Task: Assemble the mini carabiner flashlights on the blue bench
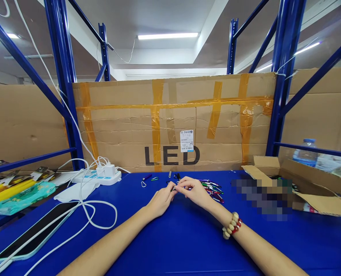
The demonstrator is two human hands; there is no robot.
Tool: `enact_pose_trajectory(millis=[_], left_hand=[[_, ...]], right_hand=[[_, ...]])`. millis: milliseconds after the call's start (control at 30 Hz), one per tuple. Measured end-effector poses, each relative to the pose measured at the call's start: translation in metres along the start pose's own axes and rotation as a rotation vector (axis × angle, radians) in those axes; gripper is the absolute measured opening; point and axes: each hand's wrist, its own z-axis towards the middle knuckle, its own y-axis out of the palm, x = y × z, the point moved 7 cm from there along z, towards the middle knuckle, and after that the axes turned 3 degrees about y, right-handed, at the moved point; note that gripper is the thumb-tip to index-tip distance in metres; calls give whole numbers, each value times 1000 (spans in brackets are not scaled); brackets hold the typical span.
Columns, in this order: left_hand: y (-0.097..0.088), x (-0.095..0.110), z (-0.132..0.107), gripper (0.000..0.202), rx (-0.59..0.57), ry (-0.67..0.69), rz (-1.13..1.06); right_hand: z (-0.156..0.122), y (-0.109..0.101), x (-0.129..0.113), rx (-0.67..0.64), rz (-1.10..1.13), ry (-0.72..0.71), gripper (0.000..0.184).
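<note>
Both hands meet over the blue tabletop (182, 237), near its far middle. My left hand (160, 200) pinches a small dark item (174, 188) at its fingertips. My right hand (195, 191), with a bead bracelet (231, 225) on its wrist, closes its fingers on the same item from the other side. What the item is I cannot make out. A pile of coloured carabiner clips (213, 188) lies just right of the hands. A purple clip (146, 177), a silver clip (143, 184) and a few more small parts lie behind and to the left.
A taped cardboard wall (173, 122) marked LED closes the back. A white power strip (99, 177) with chargers and cables sits at left, a phone (35, 234) near the front left. An open cardboard box (302, 184) and a water bottle (305, 153) stand at right.
</note>
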Motion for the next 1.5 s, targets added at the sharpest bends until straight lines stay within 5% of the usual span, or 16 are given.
enact_pose_trajectory(millis=[200, 367, 467, 767, 1500], left_hand=[[-5, 1, 0, 7, 26, -67, 55], [-5, 4, 0, 12, 7, -76, 117], [-4, 7, 0, 14, 13, -16, 171], [-2, 12, -1, 18, -5, 58, 269], [-4, 14, 1, 5, 83, 200, 49]], right_hand=[[3, -32, 13, 247, -237, 140, 48], [-2, -67, 24, 362, -477, 254, 19], [-3, -61, 29, 244, -589, 271, 7], [-10, -11, 38, -132, -753, 191, 18], [-5, -8, 49, -130, -530, 234, 7]])
